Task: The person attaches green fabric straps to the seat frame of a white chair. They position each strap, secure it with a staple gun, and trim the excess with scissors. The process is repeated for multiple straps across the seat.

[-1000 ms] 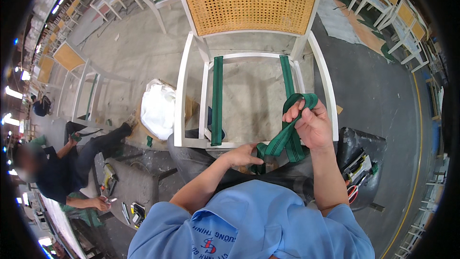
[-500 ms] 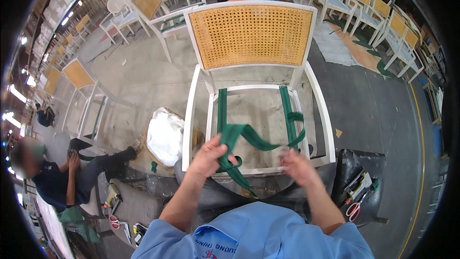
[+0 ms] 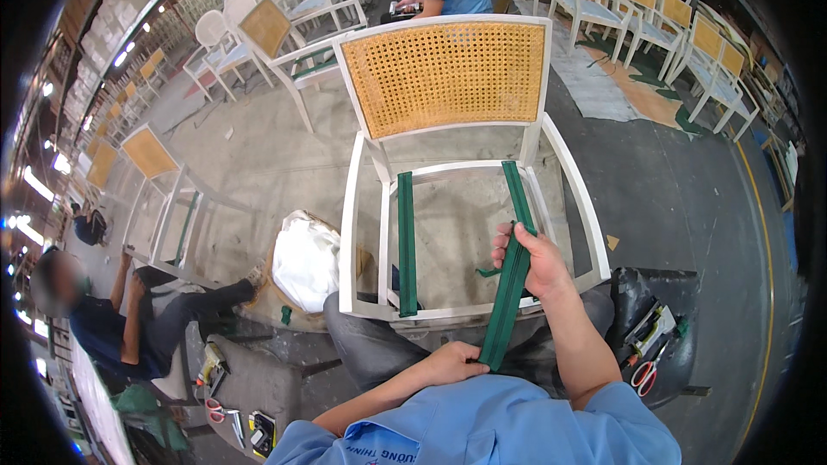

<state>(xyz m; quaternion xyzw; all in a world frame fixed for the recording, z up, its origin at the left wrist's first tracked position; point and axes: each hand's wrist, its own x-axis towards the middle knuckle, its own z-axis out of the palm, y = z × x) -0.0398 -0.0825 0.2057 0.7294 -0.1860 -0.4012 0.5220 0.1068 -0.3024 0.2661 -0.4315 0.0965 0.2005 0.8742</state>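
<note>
Saw the left hand (image 3: 454,363) low by the blue shirt (image 3: 469,413), pinching the green strap (image 3: 505,306); right hand (image 3: 538,263) gripped it farther out, forearm (image 3: 581,336) slanting inward.

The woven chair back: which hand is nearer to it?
Right. The right hand grips the green strap in front of the chair back; the left hand is farther, at the strap's end near the blue shirt.

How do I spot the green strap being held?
Find the big white chair with the woven yellow back. At its near edge, right of middle, the left hand and right hand hold a green strap. Unlike the left-side strap, it slants between hands.
</note>
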